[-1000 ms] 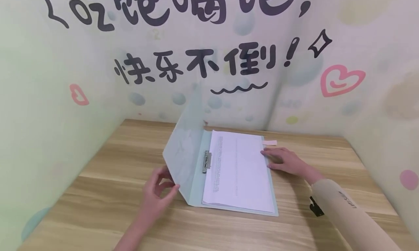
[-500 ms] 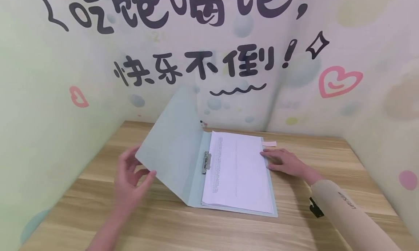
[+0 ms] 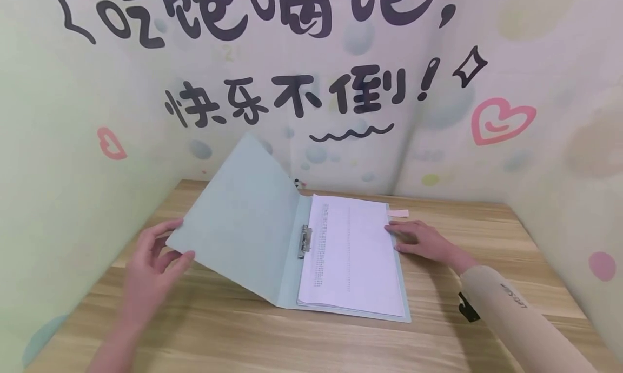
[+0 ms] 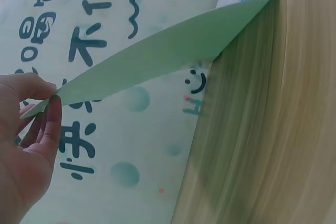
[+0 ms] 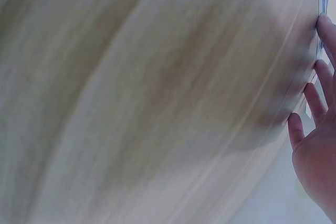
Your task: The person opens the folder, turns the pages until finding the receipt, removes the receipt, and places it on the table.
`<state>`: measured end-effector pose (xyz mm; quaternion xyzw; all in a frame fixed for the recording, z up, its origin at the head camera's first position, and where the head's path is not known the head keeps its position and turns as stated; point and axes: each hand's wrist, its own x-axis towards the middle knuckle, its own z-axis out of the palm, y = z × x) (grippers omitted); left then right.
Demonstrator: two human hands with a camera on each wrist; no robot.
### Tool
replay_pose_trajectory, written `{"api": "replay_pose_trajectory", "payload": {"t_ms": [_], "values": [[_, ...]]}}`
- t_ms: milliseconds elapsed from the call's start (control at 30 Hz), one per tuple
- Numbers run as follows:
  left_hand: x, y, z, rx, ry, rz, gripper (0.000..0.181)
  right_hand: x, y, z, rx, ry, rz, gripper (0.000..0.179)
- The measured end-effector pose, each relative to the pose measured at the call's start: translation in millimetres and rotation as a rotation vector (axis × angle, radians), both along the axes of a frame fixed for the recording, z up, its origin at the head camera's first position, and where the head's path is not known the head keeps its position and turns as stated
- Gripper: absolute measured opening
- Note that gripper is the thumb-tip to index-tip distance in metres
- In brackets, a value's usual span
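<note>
A pale blue clip folder (image 3: 238, 216) lies on the wooden table, its front cover raised and slanting left. My left hand (image 3: 151, 259) pinches the outer lower corner of this cover; the left wrist view shows thumb and fingers (image 4: 51, 121) on either side of the green-looking cover (image 4: 157, 51). Inside, a stack of printed white sheets (image 3: 362, 254) lies beside a metal clip (image 3: 304, 242) at the spine. At the folder's right edge my right hand (image 3: 428, 243) rests with its fingertips touching the edge, fingers extended. A pink tab (image 3: 399, 213) sticks out just above it.
The wooden table (image 3: 233, 335) meets a wall (image 3: 438, 162) with black lettering and drawn hearts behind it, and walls on both sides. A dark object (image 3: 469, 308) shows under my right sleeve.
My left hand has swung the folder's cover from near upright out to the left, showing more of its inner side. The right hand stays at the folder's right edge.
</note>
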<state>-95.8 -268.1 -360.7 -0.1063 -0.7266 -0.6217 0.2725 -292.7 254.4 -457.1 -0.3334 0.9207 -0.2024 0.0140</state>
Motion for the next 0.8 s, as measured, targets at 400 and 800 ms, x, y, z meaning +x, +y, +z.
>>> {"api": "replay_pose_trajectory", "payload": {"t_ms": [400,800], "values": [[1.7,-43.2,-21.7,-0.385,-0.155,0.141,0.06,2.2,-3,2.5,-0.012,0.028,0.025,0.053],[-12.2,-79.9,-60.5,-0.668,-0.438,0.085,0.066,1.5,-1,2.1,0.005,0.029,0.026,0.051]]}}
